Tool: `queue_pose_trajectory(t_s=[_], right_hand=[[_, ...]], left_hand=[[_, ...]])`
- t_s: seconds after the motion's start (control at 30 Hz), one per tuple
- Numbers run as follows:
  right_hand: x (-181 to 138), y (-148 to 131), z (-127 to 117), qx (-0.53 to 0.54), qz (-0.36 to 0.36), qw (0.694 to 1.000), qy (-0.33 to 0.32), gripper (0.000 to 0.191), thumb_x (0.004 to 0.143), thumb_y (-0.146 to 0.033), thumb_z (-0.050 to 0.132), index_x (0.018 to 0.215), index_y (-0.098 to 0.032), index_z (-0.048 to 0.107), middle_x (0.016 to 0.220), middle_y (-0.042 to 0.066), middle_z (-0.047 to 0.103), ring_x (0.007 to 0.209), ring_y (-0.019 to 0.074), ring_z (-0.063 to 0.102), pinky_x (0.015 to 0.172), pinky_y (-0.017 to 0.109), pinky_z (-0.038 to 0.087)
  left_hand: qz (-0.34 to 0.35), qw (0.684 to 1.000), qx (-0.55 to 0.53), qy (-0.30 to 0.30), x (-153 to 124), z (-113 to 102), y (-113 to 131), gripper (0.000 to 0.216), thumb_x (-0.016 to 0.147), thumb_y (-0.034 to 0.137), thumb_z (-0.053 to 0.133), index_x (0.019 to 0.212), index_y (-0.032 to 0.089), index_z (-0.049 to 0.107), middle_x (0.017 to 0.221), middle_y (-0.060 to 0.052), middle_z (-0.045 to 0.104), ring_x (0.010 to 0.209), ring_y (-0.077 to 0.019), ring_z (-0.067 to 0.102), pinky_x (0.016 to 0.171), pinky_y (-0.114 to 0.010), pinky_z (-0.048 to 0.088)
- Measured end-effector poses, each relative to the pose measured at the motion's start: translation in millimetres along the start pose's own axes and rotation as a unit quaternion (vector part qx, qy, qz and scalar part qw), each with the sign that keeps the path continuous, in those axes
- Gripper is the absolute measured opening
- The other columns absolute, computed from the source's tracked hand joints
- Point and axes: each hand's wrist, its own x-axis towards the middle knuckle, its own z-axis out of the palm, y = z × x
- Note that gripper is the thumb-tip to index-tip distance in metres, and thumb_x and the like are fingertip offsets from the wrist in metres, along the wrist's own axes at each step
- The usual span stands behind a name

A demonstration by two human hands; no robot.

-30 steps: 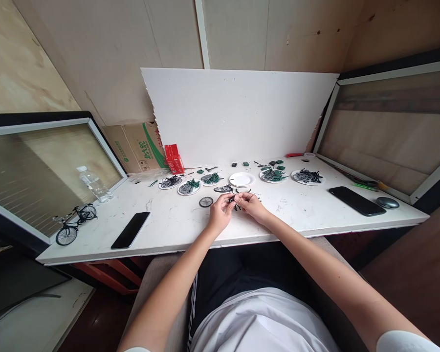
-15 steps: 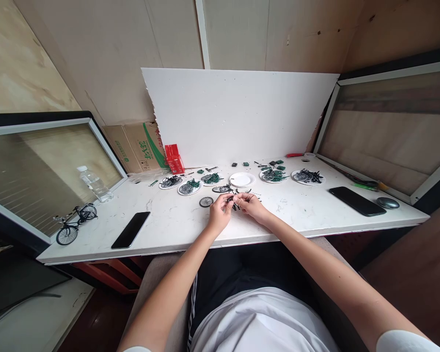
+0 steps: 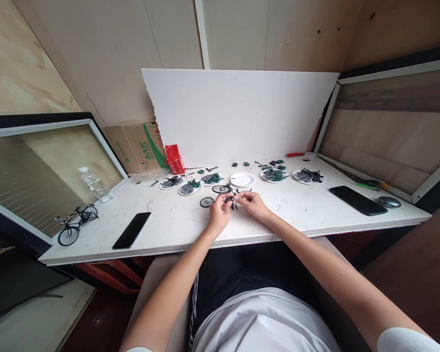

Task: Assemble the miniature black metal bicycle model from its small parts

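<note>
My left hand (image 3: 220, 209) is closed on small black bicycle parts (image 3: 233, 206), its thumb and fingers pinched near their left side. From the right, my right hand (image 3: 252, 203) pinches at the same parts; whether it grips a separate small piece is hidden by the fingers. A loose toy bicycle wheel (image 3: 206, 202) lies flat just left of my left hand. Behind the hands is another black wheel piece (image 3: 221, 188), beside an almost bare white plate (image 3: 242, 180).
Plates of black, grey and green parts stand behind: a left plate (image 3: 170, 182), a right plate (image 3: 308, 176). A finished-looking toy bicycle (image 3: 77, 222), a water bottle (image 3: 95, 185) and a phone (image 3: 132, 230) are left. Another phone (image 3: 358, 200) and a mouse (image 3: 389, 202) lie right.
My hands stay together over the parts. The fingers of my right hand have shifted slightly and drawn a little apart from the left fingertips.
</note>
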Motion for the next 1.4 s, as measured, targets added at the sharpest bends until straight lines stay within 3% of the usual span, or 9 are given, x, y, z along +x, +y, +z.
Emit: queue_pose_trajectory(t_s=[0.13, 0.33, 0.63, 0.87, 0.97, 1.1, 1.4], right_hand=[[1, 6, -23, -0.163, -0.021, 0.986, 0.036, 0.044, 0.092, -0.061, 0.058, 0.090, -0.019, 0.070, 0.062, -0.001, 0.051, 0.057, 0.0139, 0.039, 0.057, 0.028, 0.029], [1, 19, -41, -0.297, 0.003, 0.955, -0.009, 0.033, 0.091, -0.049, 0.059, 0.092, -0.019, 0.073, 0.066, 0.002, 0.063, 0.057, 0.0147, 0.046, 0.059, 0.028, 0.033], [-1, 10, -51, -0.283, 0.002, 0.957, -0.066, 0.037, 0.083, -0.056, 0.069, 0.093, -0.020, 0.075, 0.064, -0.001, 0.057, 0.056, 0.0135, 0.043, 0.058, 0.027, 0.032], [-1, 9, -47, -0.354, 0.010, 0.931, -0.085, 0.023, 0.083, -0.025, 0.063, 0.102, -0.020, 0.076, 0.070, 0.001, 0.065, 0.058, 0.0140, 0.052, 0.058, 0.026, 0.034], [0, 14, -50, -0.343, -0.008, 0.935, -0.090, 0.022, 0.085, -0.022, 0.062, 0.102, -0.020, 0.076, 0.081, 0.005, 0.073, 0.065, 0.0165, 0.060, 0.062, 0.027, 0.041], [2, 21, -52, -0.307, -0.049, 0.944, -0.110, 0.023, 0.091, -0.018, 0.057, 0.099, -0.022, 0.077, 0.103, 0.008, 0.078, 0.087, 0.0216, 0.070, 0.079, 0.031, 0.051], [1, 24, -51, -0.347, -0.087, 0.927, -0.115, 0.028, 0.093, -0.011, 0.053, 0.096, -0.023, 0.078, 0.101, 0.008, 0.077, 0.089, 0.0228, 0.069, 0.083, 0.033, 0.051]], left_hand=[[-0.026, 0.999, -0.022, 0.012, 1, 0, -5, 0.017, 0.099, 0.023, 0.057, 0.114, 0.020, 0.062, 0.118, -0.014, 0.073, 0.104, -0.0235, 0.075, 0.090, -0.039, 0.061], [-0.032, 0.999, -0.013, 0.038, 2, 1, -12, 0.018, 0.099, 0.024, 0.058, 0.115, 0.019, 0.063, 0.118, -0.014, 0.074, 0.104, -0.0225, 0.075, 0.086, -0.035, 0.061], [-0.030, 0.999, -0.012, 0.042, 2, 1, -15, 0.018, 0.099, 0.027, 0.058, 0.116, 0.020, 0.062, 0.116, -0.014, 0.074, 0.103, -0.0222, 0.074, 0.083, -0.034, 0.061], [-0.030, 0.999, -0.017, 0.039, 2, 1, -16, 0.019, 0.100, 0.028, 0.058, 0.116, 0.019, 0.061, 0.117, -0.015, 0.074, 0.102, -0.0214, 0.074, 0.082, -0.033, 0.061], [-0.031, 0.999, -0.015, 0.037, 2, 1, -14, 0.018, 0.100, 0.027, 0.057, 0.116, 0.019, 0.060, 0.118, -0.015, 0.073, 0.103, -0.0212, 0.074, 0.083, -0.034, 0.061], [-0.035, 0.999, -0.015, 0.036, 2, 0, -12, 0.019, 0.100, 0.028, 0.058, 0.117, 0.019, 0.060, 0.118, -0.015, 0.073, 0.103, -0.0216, 0.074, 0.081, -0.034, 0.062], [-0.037, 0.998, -0.027, 0.032, 2, 0, -10, 0.020, 0.101, 0.033, 0.058, 0.115, 0.020, 0.059, 0.117, -0.014, 0.073, 0.101, -0.0210, 0.075, 0.083, -0.034, 0.062]])
